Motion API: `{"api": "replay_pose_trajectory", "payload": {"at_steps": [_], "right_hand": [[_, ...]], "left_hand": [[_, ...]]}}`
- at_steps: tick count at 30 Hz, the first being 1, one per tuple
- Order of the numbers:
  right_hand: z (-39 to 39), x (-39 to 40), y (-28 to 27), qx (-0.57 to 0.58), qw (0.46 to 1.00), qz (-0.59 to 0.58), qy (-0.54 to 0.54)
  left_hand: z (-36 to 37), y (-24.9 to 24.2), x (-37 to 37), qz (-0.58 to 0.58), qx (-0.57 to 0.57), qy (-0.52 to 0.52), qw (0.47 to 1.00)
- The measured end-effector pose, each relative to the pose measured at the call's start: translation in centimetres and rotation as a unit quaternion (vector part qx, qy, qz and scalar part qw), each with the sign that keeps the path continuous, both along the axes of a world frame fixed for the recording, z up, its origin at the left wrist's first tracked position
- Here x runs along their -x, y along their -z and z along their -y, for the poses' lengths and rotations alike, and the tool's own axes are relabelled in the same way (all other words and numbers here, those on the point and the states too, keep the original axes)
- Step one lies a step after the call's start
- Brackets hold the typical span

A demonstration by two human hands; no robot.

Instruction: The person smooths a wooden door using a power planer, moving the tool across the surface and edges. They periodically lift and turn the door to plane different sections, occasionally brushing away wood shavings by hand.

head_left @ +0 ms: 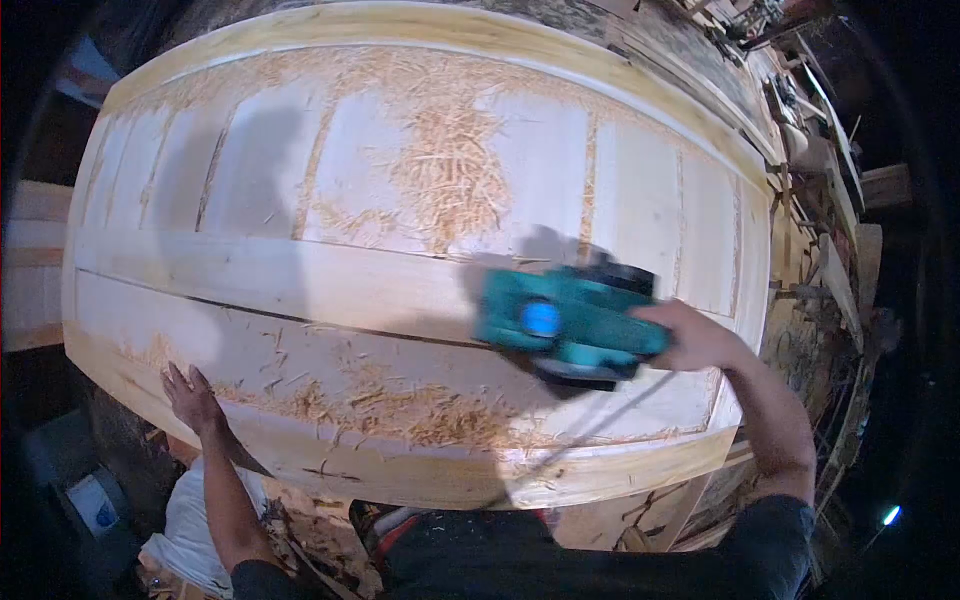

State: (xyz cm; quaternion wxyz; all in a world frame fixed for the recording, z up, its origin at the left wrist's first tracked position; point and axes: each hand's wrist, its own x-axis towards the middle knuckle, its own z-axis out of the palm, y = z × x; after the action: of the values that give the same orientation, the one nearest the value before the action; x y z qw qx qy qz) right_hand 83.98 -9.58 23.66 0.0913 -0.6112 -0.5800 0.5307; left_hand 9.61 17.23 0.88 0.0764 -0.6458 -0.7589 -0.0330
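A green electric planer point(590, 325) with a round blue knob rests over the middle rail of a large pale wooden panel door point(380, 275). My right hand point(690, 335) is wrapped round the planer's rear handle, at the tool's right end. From there the power cord point(570, 445) runs down and left towards my body. My left hand point(193, 400) lies with fingers spread on the door's near left edge, holding nothing. Curled wood shavings point(450, 160) are heaped on the upper panels, and more shavings point(430, 415) lie along the near side.
Wood strips and boards point(840, 280) are piled beyond the door's right end. A white sack point(200, 520) stands below my left arm, with a bucket point(95, 500) farther left. Shavings and wood scraps litter the floor at the near side. A small lamp point(891, 515) glows at lower right.
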Motion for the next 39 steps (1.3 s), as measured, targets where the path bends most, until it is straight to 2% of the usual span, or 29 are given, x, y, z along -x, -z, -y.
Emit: {"api": "replay_pose_trajectory", "payload": {"at_steps": [1, 2, 4, 7, 9, 11, 14, 17, 19, 21, 25, 26, 27, 28, 31, 33, 36, 39], "right_hand": [[3.8, -3.2, -0.8, 0.008, 0.998, 0.047, 0.032], [7.2, -6.0, -1.4, 0.07, 0.99, 0.105, 0.07], [12.0, -10.7, -1.7, 0.107, 0.981, 0.136, 0.093], [13.2, -11.7, -1.5, 0.142, 0.971, 0.131, 0.143], [12.3, -11.0, -1.2, 0.125, 0.975, 0.143, 0.118], [8.7, -8.6, -1.1, 0.086, 0.984, 0.135, 0.08], [1.8, -4.2, -0.2, 0.011, 0.998, 0.061, 0.026], [-6.1, 1.7, 0.5, -0.038, 0.998, 0.012, -0.049], [-11.6, 6.8, 1.4, -0.046, 0.997, -0.02, -0.062], [-17.1, 12.7, 2.7, -0.111, 0.989, -0.06, -0.075], [-29.3, 25.8, 5.0, -0.13, 0.989, -0.029, -0.067], [-32.3, 28.6, 5.1, -0.167, 0.981, 0.014, -0.094], [-34.1, 30.0, 4.6, -0.152, 0.983, -0.027, -0.096], [-34.7, 31.0, 5.6, -0.246, 0.963, -0.082, -0.072], [-33.8, 31.0, 5.2, -0.175, 0.979, -0.101, -0.014], [-30.4, 28.4, 4.8, -0.141, 0.984, -0.107, -0.014], [-21.7, 22.0, 2.7, -0.074, 0.994, -0.076, -0.017], [-11.3, 13.2, 2.6, -0.064, 0.995, -0.029, -0.066]], "left_hand": [[0.0, 0.6, 0.7, 0.003, -0.01, 0.016, 1.0], [0.2, -0.3, -0.4, 0.012, -0.007, 0.009, 1.0], [0.0, -0.7, -1.0, 0.002, 0.007, -0.003, 1.0], [0.1, -0.8, -0.9, 0.009, 0.014, -0.019, 1.0], [0.2, -0.3, -0.5, 0.017, 0.014, -0.012, 1.0], [0.0, 0.2, 0.4, 0.019, 0.004, -0.001, 1.0], [0.1, 0.5, 0.8, 0.031, 0.004, -0.002, 1.0], [0.8, -1.7, -1.9, 0.049, 0.021, -0.022, 0.998], [1.2, -1.3, -2.1, 0.04, 0.015, -0.032, 0.999], [1.2, -1.8, -2.9, 0.038, 0.003, -0.033, 0.999], [1.1, -2.1, -3.1, 0.056, 0.006, -0.024, 0.998], [0.9, -1.5, -2.2, 0.062, 0.001, -0.02, 0.998], [0.9, -1.2, -1.6, 0.067, -0.003, -0.016, 0.998], [0.9, -1.2, -1.5, 0.068, -0.007, -0.019, 0.998], [0.9, -1.3, -1.8, 0.055, -0.009, -0.035, 0.998], [0.8, -1.7, -2.4, 0.024, -0.001, -0.046, 0.999], [0.6, -0.6, -1.8, 0.03, -0.004, -0.03, 0.999], [1.1, -1.6, -2.5, 0.036, -0.01, -0.032, 0.999]]}}
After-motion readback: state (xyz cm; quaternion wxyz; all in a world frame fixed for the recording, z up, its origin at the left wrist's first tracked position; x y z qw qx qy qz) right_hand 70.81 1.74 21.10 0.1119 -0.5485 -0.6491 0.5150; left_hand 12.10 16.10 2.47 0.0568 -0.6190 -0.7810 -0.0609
